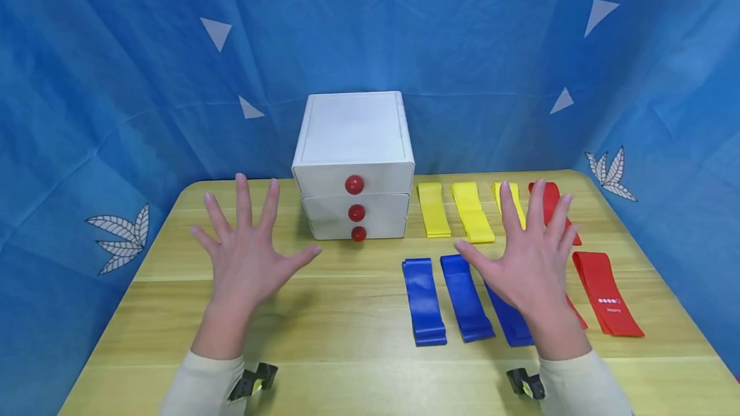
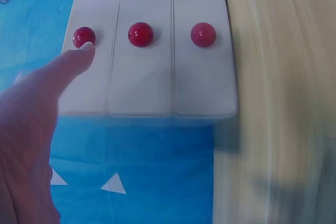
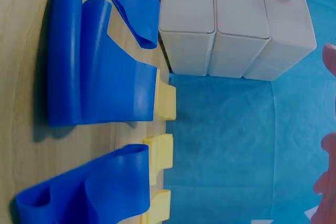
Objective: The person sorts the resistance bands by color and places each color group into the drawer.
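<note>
Both hands are held up over the table with fingers spread, and neither holds anything. The left hand (image 1: 245,262) is left of a white three-drawer box (image 1: 358,127) with red knobs (image 1: 354,184); its drawers are closed. In the left wrist view the thumb (image 2: 73,66) overlaps one knob. The right hand (image 1: 532,262) hovers above flat folded bands and hides parts of several. Blue bands (image 1: 424,303) lie in the front row, yellow bands (image 1: 433,210) behind them. Red bands (image 1: 608,294) lie at the right, one with white printing. In the right wrist view, the blue bands (image 3: 115,77) show loose folds.
The light wooden table (image 1: 347,364) has a blue patterned cloth (image 1: 462,50) hanging behind it and at both sides. The drawer box stands at the table's back, close to the cloth. Dark straps with small devices (image 1: 253,382) sit at both wrists.
</note>
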### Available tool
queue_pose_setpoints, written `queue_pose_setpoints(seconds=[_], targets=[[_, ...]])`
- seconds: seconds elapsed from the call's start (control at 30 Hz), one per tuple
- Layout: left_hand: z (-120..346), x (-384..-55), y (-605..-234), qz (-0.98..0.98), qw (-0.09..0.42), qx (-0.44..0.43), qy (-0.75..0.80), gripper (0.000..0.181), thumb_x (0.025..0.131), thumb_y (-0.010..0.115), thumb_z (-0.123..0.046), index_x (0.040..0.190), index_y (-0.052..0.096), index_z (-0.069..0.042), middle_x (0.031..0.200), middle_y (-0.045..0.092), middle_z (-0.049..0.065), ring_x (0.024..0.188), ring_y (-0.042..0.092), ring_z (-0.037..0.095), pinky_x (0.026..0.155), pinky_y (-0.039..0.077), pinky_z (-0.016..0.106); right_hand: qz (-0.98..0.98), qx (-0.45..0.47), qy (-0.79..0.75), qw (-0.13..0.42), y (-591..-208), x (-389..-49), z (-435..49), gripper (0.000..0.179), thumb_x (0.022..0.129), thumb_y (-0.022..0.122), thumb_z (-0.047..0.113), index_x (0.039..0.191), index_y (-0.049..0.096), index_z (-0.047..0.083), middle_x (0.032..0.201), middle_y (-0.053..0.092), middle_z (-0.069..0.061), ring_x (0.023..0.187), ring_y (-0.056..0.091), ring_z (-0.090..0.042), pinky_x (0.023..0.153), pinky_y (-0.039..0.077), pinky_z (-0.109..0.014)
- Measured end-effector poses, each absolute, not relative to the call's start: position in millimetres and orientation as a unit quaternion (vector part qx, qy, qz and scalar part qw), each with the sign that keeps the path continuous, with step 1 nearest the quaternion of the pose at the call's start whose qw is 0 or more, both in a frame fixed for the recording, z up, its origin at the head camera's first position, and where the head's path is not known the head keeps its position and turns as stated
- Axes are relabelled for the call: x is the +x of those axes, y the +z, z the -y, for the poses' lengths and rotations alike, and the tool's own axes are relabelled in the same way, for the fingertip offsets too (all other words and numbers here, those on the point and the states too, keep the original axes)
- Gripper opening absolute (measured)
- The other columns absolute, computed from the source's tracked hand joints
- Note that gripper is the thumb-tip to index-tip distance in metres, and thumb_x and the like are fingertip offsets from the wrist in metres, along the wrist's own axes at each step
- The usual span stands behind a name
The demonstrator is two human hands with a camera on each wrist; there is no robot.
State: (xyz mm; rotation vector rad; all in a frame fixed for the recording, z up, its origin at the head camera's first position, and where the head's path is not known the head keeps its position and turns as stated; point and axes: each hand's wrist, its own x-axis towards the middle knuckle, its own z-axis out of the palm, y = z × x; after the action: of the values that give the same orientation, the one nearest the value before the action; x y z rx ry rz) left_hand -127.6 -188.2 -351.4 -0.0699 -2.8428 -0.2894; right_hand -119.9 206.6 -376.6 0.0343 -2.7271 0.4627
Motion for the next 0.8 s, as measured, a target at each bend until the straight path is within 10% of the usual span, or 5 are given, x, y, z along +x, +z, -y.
queue_pose_setpoints(seconds=[0.8], targets=[[169, -161, -335, 0.969, 0.175, -0.072, -0.161, 0.103, 0.083, 0.053, -0.078, 0.161, 0.003, -0.033, 0.163, -0.023, -0.001, 0.143, -0.026, 0.04, 0.102, -0.002, 0.079, 0.893, 0.134, 0.273, 0.33, -395, -132, -139, 0.071, 0.091, 0.061, 0.042, 0.151, 0.043, 0.008, 0.154, 0.034, -0.023, 0.146, 0.019, -0.039, 0.113, 0.016, -0.062]])
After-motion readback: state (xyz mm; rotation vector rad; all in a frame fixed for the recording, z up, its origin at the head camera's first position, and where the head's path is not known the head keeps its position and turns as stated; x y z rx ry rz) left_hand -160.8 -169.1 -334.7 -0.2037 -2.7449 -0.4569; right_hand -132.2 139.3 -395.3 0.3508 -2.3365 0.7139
